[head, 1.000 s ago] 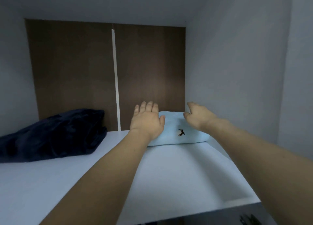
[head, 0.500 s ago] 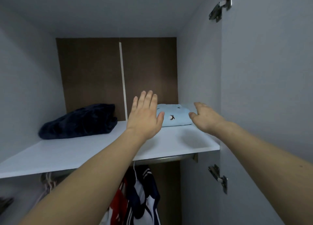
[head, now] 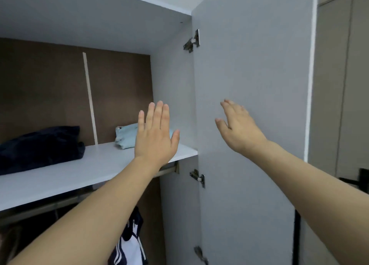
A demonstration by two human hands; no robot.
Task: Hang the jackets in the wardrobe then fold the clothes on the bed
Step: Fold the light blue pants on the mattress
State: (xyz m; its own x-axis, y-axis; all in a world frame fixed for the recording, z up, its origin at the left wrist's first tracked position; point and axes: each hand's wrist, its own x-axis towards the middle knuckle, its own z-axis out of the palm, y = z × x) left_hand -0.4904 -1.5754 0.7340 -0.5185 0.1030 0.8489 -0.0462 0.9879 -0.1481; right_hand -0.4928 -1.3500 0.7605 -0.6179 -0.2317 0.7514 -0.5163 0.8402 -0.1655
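Both hands have come back from the shelf (head: 95, 164): the left hand (head: 154, 136) and the right hand (head: 240, 128) are now in the air before the open wardrobe door (head: 253, 75), fingers spread and holding nothing. The folded light blue garment (head: 125, 135) stays on the shelf near a dark blue bundle (head: 40, 144). A jacket (head: 129, 244) hangs below. This piece seems stored; probably more folding waits at the bed.

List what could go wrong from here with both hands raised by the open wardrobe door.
1. The right hand is close to the open door; closing it carelessly might pinch fingers near the hinge.
2. The light blue folded garment sits beside the left hand on the shelf; a careless sweep could drag it off.
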